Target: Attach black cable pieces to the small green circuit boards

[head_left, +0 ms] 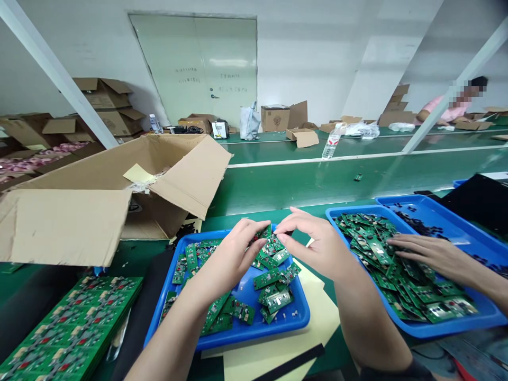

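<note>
My left hand (243, 246) pinches a small green circuit board (265, 232) above the near blue tray (273, 332). Close beside it, my right hand (307, 235) has its thumb and forefinger together on a small black part (289, 233), partly hidden by the fingers. Below both hands, the tray holds many loose green boards (280, 300), lying flat or overlapping.
Another person's hand (426, 251) reaches into a second blue tray (413, 330) heaped with boards. Small black parts (420, 225) lie in a third tray. At left are stacked board panels (75, 328) and an open cardboard box (67, 222). A bottle (331, 142) stands behind.
</note>
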The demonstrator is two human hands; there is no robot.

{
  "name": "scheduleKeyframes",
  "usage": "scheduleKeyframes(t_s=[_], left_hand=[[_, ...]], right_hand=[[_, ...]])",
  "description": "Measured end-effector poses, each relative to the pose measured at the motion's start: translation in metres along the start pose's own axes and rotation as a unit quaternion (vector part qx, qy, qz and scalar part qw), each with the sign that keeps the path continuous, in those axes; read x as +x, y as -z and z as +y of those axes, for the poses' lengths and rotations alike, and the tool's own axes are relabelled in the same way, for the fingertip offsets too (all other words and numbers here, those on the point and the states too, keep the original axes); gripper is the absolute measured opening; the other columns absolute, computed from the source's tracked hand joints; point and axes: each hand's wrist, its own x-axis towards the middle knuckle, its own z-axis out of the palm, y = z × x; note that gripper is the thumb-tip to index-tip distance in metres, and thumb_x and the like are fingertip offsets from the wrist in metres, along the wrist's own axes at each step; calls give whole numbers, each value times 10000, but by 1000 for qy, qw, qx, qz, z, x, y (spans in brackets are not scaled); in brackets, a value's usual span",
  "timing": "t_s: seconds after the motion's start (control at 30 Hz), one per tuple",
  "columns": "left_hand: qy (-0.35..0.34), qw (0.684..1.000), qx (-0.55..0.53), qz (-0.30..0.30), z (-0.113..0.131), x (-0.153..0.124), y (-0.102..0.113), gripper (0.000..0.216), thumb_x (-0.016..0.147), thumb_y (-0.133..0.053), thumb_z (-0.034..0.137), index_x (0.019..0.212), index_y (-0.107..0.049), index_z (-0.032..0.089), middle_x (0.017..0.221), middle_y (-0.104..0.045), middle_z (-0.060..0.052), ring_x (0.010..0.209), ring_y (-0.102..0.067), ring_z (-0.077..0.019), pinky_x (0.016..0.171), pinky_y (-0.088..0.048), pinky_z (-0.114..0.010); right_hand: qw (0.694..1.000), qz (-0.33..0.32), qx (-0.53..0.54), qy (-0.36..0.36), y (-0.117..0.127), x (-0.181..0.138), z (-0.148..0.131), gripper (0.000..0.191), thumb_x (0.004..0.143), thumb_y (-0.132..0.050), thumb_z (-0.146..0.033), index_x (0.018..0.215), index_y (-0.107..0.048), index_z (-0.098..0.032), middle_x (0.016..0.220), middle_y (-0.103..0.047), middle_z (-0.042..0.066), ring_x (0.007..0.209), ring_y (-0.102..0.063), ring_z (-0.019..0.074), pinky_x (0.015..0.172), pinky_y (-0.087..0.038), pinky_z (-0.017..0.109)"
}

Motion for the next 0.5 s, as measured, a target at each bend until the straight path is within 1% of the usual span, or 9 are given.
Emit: scheduleKeyframes(t_s=[0.17,0.3,0.4,0.5], left_hand=[[-23,999,-1,33,-1,1,-2,322,930,-441,168,1240,-500,231,1047,-590,-72,940,-593,-172,808,-518,-329],[-36,998,-2,60,-1,2,-4,302,918,-450,144,1206,-514,210,1007,-587,-67,894,-588,-164,774,-520,-307],[-41,996,-10,82,-4,3,-7,273,914,-466,156,1174,-530,207,993,-592,-68,886,-580,-169,771,-515,-320],[-39,993,-46,106,-8,4,-11,255,912,-483,195,1158,-547,211,982,-608,-65,884,-578,-174,777,-506,-330]], right_hand=[[999,-8,5,32,0,-1,-1,117,847,-526,-162,802,-618,-220,796,-695,-1,760,-644,152,1072,-327,517],[998,-18,38,44,-1,0,1,120,856,-530,-178,800,-627,-222,807,-701,4,783,-647,161,1037,-388,473],[997,-17,58,54,-1,0,4,113,850,-546,-159,810,-634,-219,822,-708,3,801,-649,156,1024,-407,443],[994,-6,82,71,-1,1,7,109,843,-567,-135,838,-638,-218,826,-710,-1,826,-645,148,1006,-422,415]])
